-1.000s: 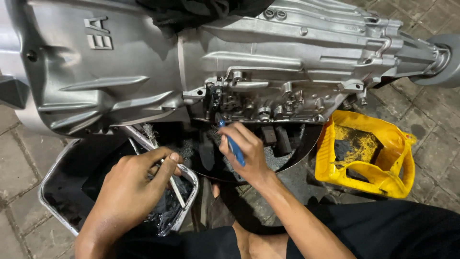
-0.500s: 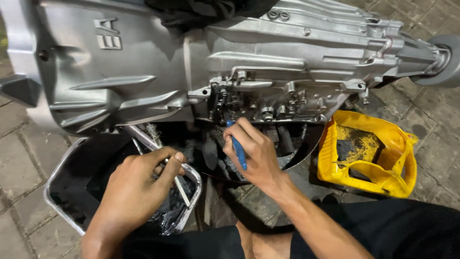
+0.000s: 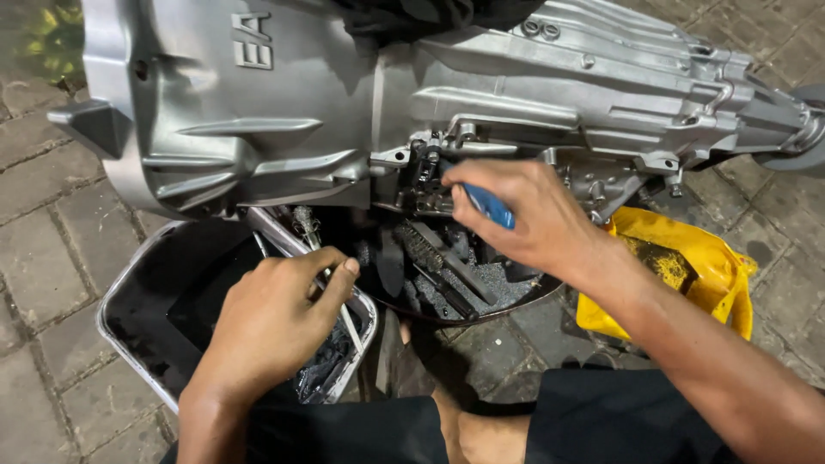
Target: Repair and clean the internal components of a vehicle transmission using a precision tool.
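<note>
Head view: right hand (image 3: 533,219), fingers gripping the blue tool (image 3: 490,206), has risen to the valve body (image 3: 430,185); left hand (image 3: 275,322) stays pinching a thin rod (image 3: 348,322).

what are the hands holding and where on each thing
The right hand grips a blue-handled tool by its handle, its tip hidden at the gearbox. The left hand pinches a thin metal rod about midway, over the tray.

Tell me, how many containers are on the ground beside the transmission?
2. A metal tray lies under the left hand. A yellow container sits behind the right forearm, near the right hand. Others may be hidden beneath the housing.
</note>
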